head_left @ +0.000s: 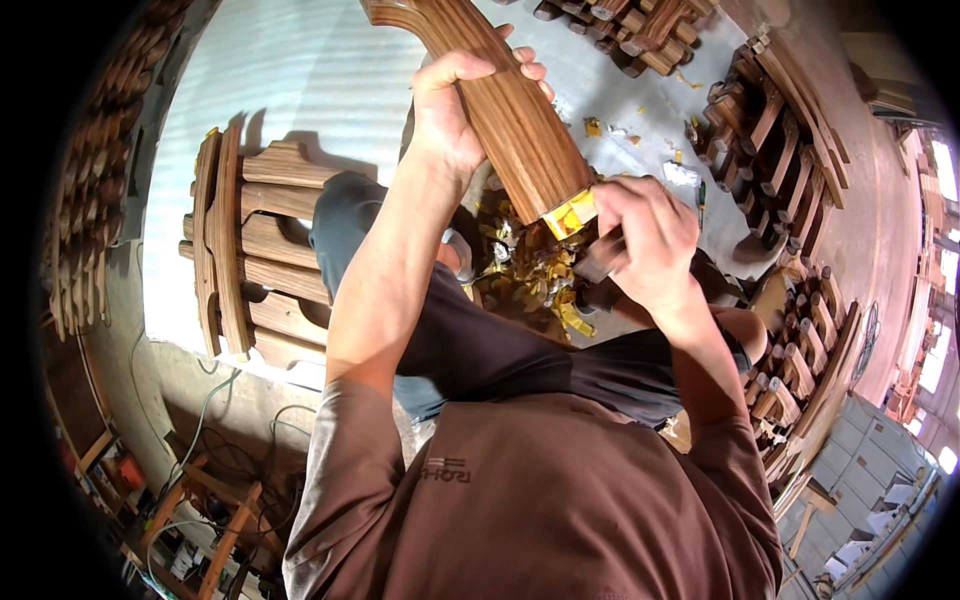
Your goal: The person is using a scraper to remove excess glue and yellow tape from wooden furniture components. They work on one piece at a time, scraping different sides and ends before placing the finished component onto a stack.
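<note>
The left hand (455, 105) was wrapped firmly around a long, curved piece of striped brown wood (505, 110), holding it up at an angle in front of the person's chest, its upper end running out past the top edge of the view and its lower end pointing down toward the lap. That lower end was covered with a band of yellow tape (570, 213). The right hand (650, 235) was closed at this taped end, fingers pinched at the tape and touching it, with a small dark brown object (598, 262) gripped under them; what that object was could not be told. Directly beneath the hands, between the person's knees in dark trousers, lay a heap of torn yellow tape scraps (535, 290), and more scraps were scattered on the pale floor (300, 80) farther out. To the person's left a slatted wooden frame (255, 255) stood on the floor, near the left knee. Ahead and to the right, more curved slatted wooden parts (765, 130) were stacked in rows, well apart from the hands, and another stack (630, 30) lay near the top of the view.
</note>
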{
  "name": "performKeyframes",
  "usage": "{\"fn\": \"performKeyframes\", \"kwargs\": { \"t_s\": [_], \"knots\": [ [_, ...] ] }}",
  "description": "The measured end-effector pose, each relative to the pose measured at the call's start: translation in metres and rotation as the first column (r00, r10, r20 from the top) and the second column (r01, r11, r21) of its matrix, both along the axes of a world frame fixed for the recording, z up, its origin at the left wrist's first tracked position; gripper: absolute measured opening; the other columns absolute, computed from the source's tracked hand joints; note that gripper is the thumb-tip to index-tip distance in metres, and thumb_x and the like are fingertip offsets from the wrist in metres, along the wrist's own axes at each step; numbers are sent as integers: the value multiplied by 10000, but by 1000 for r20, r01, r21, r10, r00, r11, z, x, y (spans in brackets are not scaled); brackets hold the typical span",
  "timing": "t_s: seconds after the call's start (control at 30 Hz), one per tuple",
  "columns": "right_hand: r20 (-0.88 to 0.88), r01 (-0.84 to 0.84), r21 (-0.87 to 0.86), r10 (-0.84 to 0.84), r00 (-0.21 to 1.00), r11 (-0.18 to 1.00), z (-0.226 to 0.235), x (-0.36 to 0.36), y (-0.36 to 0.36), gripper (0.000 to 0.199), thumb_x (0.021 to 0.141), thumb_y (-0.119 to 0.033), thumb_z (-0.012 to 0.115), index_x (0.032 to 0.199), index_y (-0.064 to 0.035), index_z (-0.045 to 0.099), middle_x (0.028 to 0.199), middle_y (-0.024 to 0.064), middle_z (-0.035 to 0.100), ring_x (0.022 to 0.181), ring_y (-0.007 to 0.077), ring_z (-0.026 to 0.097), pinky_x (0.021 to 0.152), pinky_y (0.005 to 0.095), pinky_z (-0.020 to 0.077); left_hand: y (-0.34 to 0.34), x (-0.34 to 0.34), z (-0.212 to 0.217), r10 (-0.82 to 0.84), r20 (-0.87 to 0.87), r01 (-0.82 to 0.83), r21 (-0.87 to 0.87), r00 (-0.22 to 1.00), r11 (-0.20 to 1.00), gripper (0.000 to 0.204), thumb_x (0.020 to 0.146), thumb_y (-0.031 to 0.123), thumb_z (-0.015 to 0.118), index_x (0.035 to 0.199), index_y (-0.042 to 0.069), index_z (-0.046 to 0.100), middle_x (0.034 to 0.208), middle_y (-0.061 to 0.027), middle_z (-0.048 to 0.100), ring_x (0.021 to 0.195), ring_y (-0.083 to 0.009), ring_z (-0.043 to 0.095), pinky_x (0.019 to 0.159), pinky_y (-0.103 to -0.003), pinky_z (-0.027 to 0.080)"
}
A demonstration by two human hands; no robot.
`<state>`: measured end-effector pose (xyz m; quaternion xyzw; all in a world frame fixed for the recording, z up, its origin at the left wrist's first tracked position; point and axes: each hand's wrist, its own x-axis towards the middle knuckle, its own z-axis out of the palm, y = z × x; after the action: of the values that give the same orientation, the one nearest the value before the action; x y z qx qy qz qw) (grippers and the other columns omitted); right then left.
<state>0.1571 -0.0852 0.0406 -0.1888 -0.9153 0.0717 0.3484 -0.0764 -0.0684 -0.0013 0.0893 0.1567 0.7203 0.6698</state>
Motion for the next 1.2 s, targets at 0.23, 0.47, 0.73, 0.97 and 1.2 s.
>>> {"fn": "performKeyframes", "kwargs": {
  "t_s": [0.23,0.47,0.73,0.97,1.2],
  "knots": [
    [-139,207,-804,-514,846,558,-5,-7,-4,49,887,-8,667,909,3,709,692,39,663,587,96,602,572,236,476,1,-4,5,-16,110,12,41,994,999,629,653,75,616,1253,-18,451,972,-95,474,907,-218,537,923,-417,460],
    [-290,-60,-903,-500,816,426,4,0,-9,397,882,-266,746,1154,10,661,857,-9,657,619,35,499,525,219,365,2,-10,3,-27,128,16,91,991,996,607,661,71,625,1243,-6,472,985,-96,485,901,-210,544,937,-422,455],
    [-161,-28,-953,-423,892,303,-4,-4,-8,211,855,-110,762,972,42,675,675,3,608,573,70,509,519,241,401,0,-2,5,-83,144,58,170,986,984,641,649,92,635,1260,-3,468,1004,-89,477,918,-198,542,946,-411,450],
    [-220,-313,-942,-484,847,-119,-41,-19,-22,64,898,-45,626,920,14,615,682,33,556,549,114,476,515,276,354,8,-1,0,-9,396,-106,269,918,957,621,617,138,602,1222,47,495,954,-105,507,910,-237,565,896,-462,477],
    [-427,-237,-892,-552,716,384,-9,-18,-72,98,940,-73,660,932,-10,585,670,16,574,584,69,541,528,235,425,4,-14,9,316,35,-318,114,948,941,600,653,85,583,1241,43,471,999,-155,530,916,-303,576,889,-492,500]
  ]
}}
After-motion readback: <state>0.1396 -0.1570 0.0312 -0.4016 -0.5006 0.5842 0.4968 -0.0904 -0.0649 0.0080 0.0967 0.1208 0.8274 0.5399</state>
